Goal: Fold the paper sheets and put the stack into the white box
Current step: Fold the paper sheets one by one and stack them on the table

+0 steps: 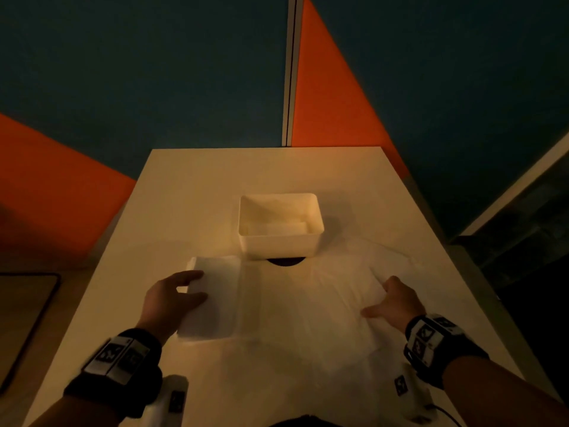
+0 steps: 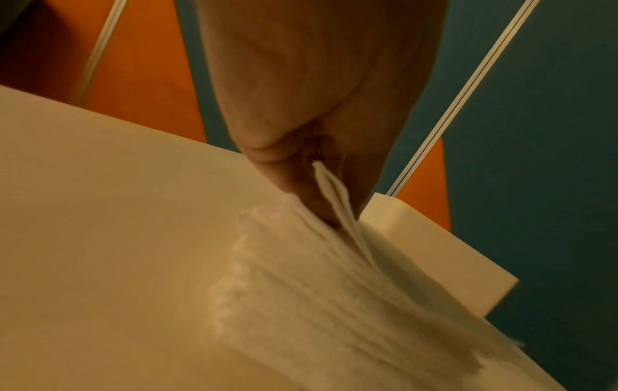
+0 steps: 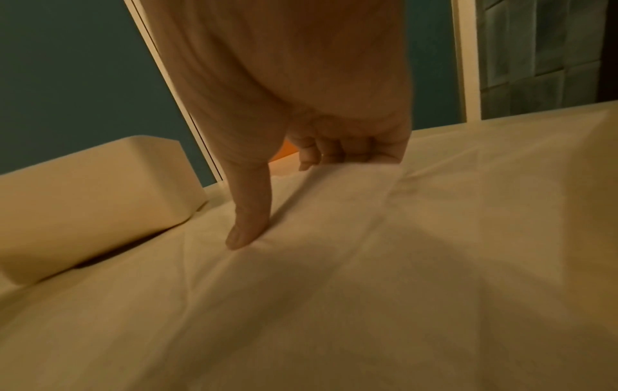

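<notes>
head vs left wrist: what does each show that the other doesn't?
Head only: the right hand resting on the spread sheet, the inside of the white box with folded paper in it, and both wristbands.
Left wrist only: a paper edge pinched between the thumb and fingers of the left hand.
Both: the left hand at the folded stack, the white box beyond it, the table.

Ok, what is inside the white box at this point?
Inside the white box, pale folded paper lies flat on the bottom. How many sheets cannot be told; the near wall hides the front of the floor.
</notes>
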